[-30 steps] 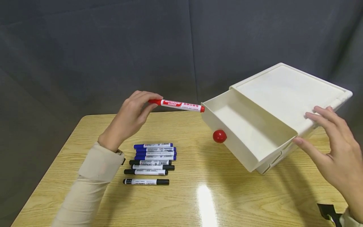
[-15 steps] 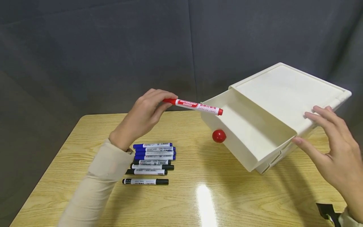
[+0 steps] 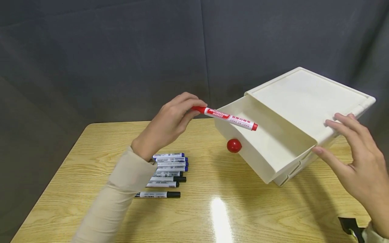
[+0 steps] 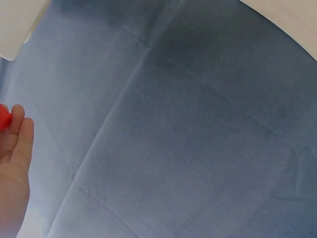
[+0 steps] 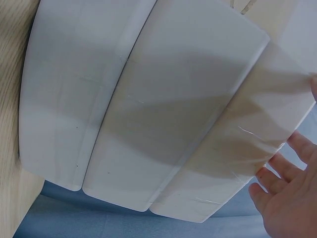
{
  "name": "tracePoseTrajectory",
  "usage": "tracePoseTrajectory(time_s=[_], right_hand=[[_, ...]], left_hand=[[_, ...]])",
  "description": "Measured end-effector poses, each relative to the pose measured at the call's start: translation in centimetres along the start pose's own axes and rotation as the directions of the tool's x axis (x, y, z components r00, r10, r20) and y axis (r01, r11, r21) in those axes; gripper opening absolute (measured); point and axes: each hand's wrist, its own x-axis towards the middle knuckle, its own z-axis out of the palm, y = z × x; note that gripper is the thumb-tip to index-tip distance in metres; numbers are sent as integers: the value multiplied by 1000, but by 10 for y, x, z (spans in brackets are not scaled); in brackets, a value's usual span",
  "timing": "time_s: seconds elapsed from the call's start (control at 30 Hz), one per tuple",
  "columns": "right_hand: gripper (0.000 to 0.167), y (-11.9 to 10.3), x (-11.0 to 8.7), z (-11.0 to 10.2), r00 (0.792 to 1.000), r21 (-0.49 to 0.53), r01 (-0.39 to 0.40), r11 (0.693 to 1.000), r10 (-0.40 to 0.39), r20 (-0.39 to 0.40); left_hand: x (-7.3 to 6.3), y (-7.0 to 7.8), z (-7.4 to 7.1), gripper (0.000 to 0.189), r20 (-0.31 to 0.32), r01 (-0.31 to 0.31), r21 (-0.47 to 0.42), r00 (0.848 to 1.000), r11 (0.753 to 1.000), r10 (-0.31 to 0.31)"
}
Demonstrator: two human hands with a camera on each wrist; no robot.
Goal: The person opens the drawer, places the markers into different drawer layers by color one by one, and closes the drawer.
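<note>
Between thumb and fingers, my left hand pinches a red whiteboard marker by its red end. The marker slants down to the right, its far tip over the pulled-out top drawer of a white plastic drawer unit. Nothing is visible inside the drawer. My right hand rests on the unit's near right edge with fingers spread. In the right wrist view its fingertips touch the rim of the unit's side panel. Only a bit of the red marker end shows in the left wrist view.
A round red knob sticks out from the drawer's front. Several blue and black markers lie in a row on the wooden table, partly hidden by the left sleeve. Behind the table hangs a dark cloth.
My left hand has moved right with the red marker, from left of the drawer until the marker's tip is over it. My right hand has stayed on the unit.
</note>
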Motion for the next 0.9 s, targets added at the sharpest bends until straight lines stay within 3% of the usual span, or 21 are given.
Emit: tracePoseTrajectory(time_s=[0.47, 0.9], right_hand=[[64, 0, 0, 0, 1000, -1, -5, 1000, 5, 5], [69, -1, 1, -1, 1000, 7, 5, 1000, -5, -4]], left_hand=[[17, 10, 13, 26, 46, -71, -39, 996, 997, 73], [29, 20, 18, 29, 160, -59, -29, 985, 998, 63]])
